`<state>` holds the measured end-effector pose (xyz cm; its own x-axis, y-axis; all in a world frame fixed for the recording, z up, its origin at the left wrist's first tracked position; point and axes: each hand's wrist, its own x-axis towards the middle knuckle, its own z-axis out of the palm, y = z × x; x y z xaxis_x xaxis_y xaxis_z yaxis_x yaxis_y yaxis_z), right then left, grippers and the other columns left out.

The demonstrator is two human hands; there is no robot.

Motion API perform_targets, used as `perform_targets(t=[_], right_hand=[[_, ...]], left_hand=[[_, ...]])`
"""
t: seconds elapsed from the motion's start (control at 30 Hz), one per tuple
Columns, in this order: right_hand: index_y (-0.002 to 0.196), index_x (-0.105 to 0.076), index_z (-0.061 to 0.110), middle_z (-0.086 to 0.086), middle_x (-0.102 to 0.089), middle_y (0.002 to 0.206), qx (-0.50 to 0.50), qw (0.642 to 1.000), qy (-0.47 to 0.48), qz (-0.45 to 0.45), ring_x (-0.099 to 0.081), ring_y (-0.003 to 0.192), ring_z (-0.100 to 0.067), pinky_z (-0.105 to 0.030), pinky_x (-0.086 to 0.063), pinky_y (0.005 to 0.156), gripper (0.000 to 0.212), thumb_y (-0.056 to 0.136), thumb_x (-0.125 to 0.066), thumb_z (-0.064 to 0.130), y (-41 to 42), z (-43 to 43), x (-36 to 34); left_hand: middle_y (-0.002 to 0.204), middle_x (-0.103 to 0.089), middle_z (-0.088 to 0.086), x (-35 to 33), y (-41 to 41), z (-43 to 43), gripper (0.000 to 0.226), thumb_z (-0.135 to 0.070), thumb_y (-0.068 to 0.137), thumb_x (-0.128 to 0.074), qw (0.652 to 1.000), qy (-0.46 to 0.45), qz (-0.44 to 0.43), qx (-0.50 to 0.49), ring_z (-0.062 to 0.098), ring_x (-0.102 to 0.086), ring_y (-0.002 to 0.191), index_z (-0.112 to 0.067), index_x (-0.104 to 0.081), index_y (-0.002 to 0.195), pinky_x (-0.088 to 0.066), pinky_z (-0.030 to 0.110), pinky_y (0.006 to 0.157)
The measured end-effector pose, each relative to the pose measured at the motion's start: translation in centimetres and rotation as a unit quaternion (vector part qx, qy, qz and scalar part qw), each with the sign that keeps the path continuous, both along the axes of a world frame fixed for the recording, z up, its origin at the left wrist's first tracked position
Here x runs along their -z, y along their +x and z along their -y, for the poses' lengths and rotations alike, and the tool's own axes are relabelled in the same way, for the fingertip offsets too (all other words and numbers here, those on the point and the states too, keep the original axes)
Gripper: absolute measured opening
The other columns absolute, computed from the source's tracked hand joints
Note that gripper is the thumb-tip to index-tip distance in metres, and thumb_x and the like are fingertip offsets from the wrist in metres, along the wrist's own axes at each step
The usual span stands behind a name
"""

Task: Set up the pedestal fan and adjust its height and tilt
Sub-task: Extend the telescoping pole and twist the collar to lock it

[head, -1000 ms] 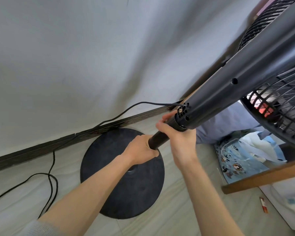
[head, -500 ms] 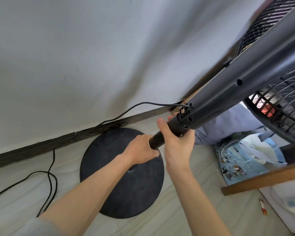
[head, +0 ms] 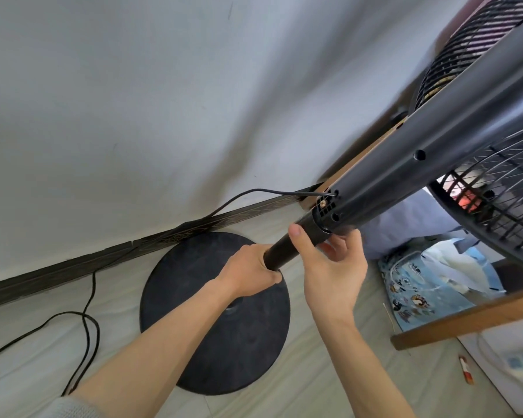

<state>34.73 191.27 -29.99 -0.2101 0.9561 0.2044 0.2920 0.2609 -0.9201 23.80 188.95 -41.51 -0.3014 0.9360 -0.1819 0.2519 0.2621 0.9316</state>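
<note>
Looking down the length of the fan: round base point(head: 215, 315) lying flat on the pale floor point(head: 27, 297), just beside the skirting board point(head: 58, 273), with the black pole point(head: 287, 247) rising from its centre toward the camera and meeting the thick upper housing point(head: 420, 152). Grille point(head: 501, 206) filling the upper right.

Gripping the pole with the left hand point(head: 248, 274), fingers wrapped fully round it below the joint. Laying the right hand point(head: 334, 273) just above, right at the collar where pole and housing meet: thumb pressing across the front of the tube, fingers curling loosely behind it, not clamped hard.

Apparently working on the height setting at that joint, with tilt not yet attended to.

Doing this well likely means:
- bracing the pole firmly with the left hand so that the base is not rocking or skating on the floor;
- closing the right hand more fully round the collar before twisting or sliding, since a thumb-only hold risks slipping;
- supporting the weight of the head while the joint is loose, avoiding a sudden drop onto the lower hand;
- watching the power cord point(head: 254, 190) leaving the housing near the collar, keeping it from pinching or pulling taut.
</note>
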Motion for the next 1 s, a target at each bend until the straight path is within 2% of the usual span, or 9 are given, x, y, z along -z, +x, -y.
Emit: perform_targets(t=[0.13,0.23,0.37,0.47,0.57,0.63,0.77,0.93,1.0], right_hand=[[0.103,-0.063,0.034,0.015,-0.074,0.105,-0.09,0.995,0.026,0.046,-0.069,0.105,-0.013,-0.042,-0.054,0.099,0.032,0.081,-0.086,0.028,1.2,-0.7,-0.9],[0.108,-0.051,0.044,0.021,-0.066,0.111,-0.05,0.994,0.071,0.067,-0.063,0.113,-0.009,-0.032,-0.053,0.097,0.048,0.073,-0.083,0.051,0.6,0.1,-0.6],[0.094,-0.058,0.041,0.02,-0.069,0.092,0.022,0.995,0.058,0.077,-0.065,0.094,0.002,-0.017,-0.051,0.08,0.052,0.058,-0.085,0.067,-0.8,-0.2,-0.7],[0.091,-0.069,0.028,0.021,-0.075,0.088,-0.036,0.997,0.026,0.062,-0.069,0.09,0.003,-0.01,-0.051,0.078,0.037,0.067,-0.091,0.044,0.0,-1.5,-1.4],[0.095,-0.073,0.02,0.008,-0.079,0.095,-0.124,0.991,-0.039,0.023,-0.074,0.095,-0.009,-0.024,-0.057,0.087,0.027,0.074,-0.09,0.019,0.9,-2.2,-1.6],[0.098,-0.069,0.026,0.005,-0.077,0.1,-0.108,0.994,-0.024,0.024,-0.072,0.099,-0.01,-0.027,-0.056,0.088,0.033,0.073,-0.091,0.03,0.6,-1.7,-1.2],[0.097,-0.057,0.035,0.016,-0.071,0.094,-0.026,0.998,0.016,0.054,-0.067,0.093,0.002,-0.008,-0.049,0.076,0.053,0.058,-0.089,0.052,-0.6,0.0,-0.3],[0.105,-0.069,0.015,0.0,-0.077,0.102,-0.186,0.979,-0.075,0.036,-0.072,0.102,-0.019,-0.04,-0.056,0.097,0.036,0.076,-0.088,0.006,1.4,-2.8,-2.1],[0.106,-0.069,0.016,0.001,-0.076,0.104,-0.177,0.982,-0.06,0.028,-0.07,0.105,-0.017,-0.037,-0.054,0.099,0.035,0.077,-0.088,0.01,1.0,-2.5,-1.9]], left_hand=[[0.064,-0.063,-0.008,-0.2,-0.1,0.1,0.023,-0.033,0.063,-0.069,1.0,-0.003,0.007,-0.003,0.014,-0.062,0.06,-0.053,-0.057,0.066,-0.047,0.029,0.058],[0.061,-0.062,-0.009,-0.4,0.0,0.2,0.021,-0.033,0.065,-0.07,1.0,0.0,0.007,-0.004,0.015,-0.062,0.06,-0.05,-0.057,0.063,-0.048,0.031,0.059],[0.062,-0.063,-0.007,-0.6,0.0,0.2,0.017,-0.032,0.063,-0.068,1.0,-0.005,-0.002,-0.001,0.018,-0.064,0.061,-0.046,-0.057,0.063,-0.054,0.04,0.064],[0.063,-0.062,-0.008,-0.7,0.0,0.2,0.021,-0.032,0.062,-0.067,1.0,-0.005,0.003,-0.003,0.019,-0.063,0.061,-0.05,-0.056,0.063,-0.051,0.036,0.06],[0.063,-0.062,-0.01,-0.8,-0.1,0.3,0.026,-0.031,0.061,-0.069,1.0,-0.001,0.01,-0.007,0.014,-0.06,0.06,-0.054,-0.056,0.062,-0.045,0.029,0.06],[0.063,-0.062,-0.009,-0.9,0.0,0.3,0.026,-0.031,0.062,-0.069,1.0,0.001,0.012,-0.006,0.015,-0.061,0.06,-0.053,-0.056,0.062,-0.047,0.03,0.06],[0.06,-0.062,-0.008,-0.8,0.0,0.3,0.022,-0.03,0.062,-0.067,1.0,0.003,0.008,0.002,0.016,-0.062,0.059,-0.049,-0.057,0.062,-0.05,0.035,0.059],[0.055,-0.058,-0.016,-0.3,0.0,0.3,0.023,-0.033,0.061,-0.067,1.0,0.005,0.011,-0.016,0.008,-0.055,0.053,-0.053,-0.056,0.063,-0.04,0.026,0.056],[0.055,-0.059,-0.017,-0.3,0.0,0.2,0.024,-0.033,0.061,-0.067,1.0,0.006,0.01,-0.015,0.007,-0.055,0.053,-0.054,-0.056,0.064,-0.041,0.026,0.057]])
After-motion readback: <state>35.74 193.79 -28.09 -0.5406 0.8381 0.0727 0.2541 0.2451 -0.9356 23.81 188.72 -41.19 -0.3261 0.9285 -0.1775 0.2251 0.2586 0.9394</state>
